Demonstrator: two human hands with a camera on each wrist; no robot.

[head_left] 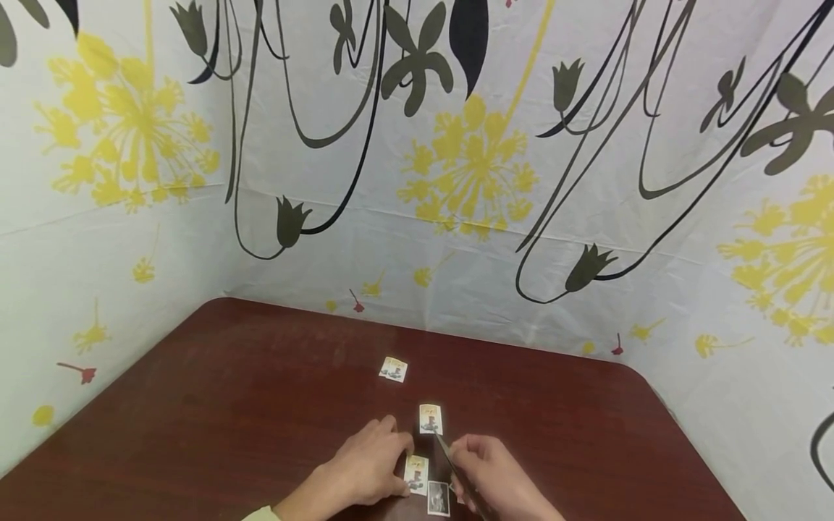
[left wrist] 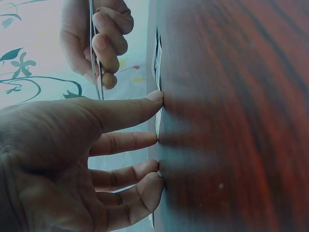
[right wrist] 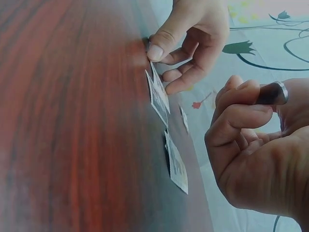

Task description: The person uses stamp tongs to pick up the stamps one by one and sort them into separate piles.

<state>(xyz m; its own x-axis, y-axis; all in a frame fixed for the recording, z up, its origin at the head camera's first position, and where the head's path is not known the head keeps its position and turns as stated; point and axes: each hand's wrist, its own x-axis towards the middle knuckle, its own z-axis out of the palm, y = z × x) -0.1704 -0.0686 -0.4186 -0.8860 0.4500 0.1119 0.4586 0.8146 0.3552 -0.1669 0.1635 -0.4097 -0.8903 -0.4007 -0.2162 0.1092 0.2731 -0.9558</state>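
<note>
My right hand (head_left: 495, 474) grips a pair of metal tweezers (head_left: 449, 460) whose tips point forward, at the lower edge of a small stamp-like paper (head_left: 431, 418). In the right wrist view the rounded end of the tweezers juts out beyond the curled fingers. My left hand (head_left: 368, 463) rests its fingertips on the table, thumb and index finger at the left edge of a second stamp (head_left: 417, 477). Beside that stamp lies a grey picture stamp (head_left: 439, 499). Another piece next to it is mostly hidden under my right hand.
Farther back on the dark red-brown table (head_left: 274, 362) lies one more piece of stamp-like paper (head_left: 394, 370). A white cloth (head_left: 365, 239) printed with yellow flowers and dark stems hangs behind the table and along both sides.
</note>
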